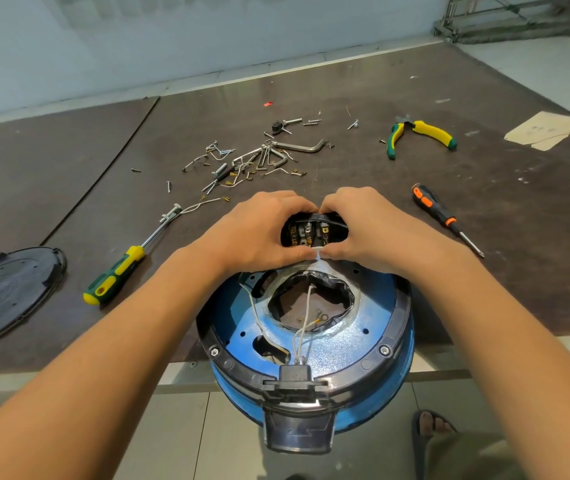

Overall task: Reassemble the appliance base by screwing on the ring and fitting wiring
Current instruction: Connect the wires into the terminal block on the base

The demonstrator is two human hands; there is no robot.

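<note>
The blue appliance base (339, 355) lies upside down at the table's near edge, with a black ring (399, 336) screwed round its rim. White wires (306, 317) run from a black connector (294, 372) through the ragged centre hole. At the far rim sits a black switch block (313, 232) with brass terminals. My left hand (259, 230) and my right hand (363, 226) both grip this block from either side, thumbs meeting on a white wire just below it.
A green-yellow screwdriver (117, 275) lies at left and an orange-black screwdriver (443, 216) at right. Loose screws, hex keys and terminals (255, 157) are scattered behind my hands. Yellow-green pliers (422, 133) lie far right. A black cover plate (9, 292) lies at left.
</note>
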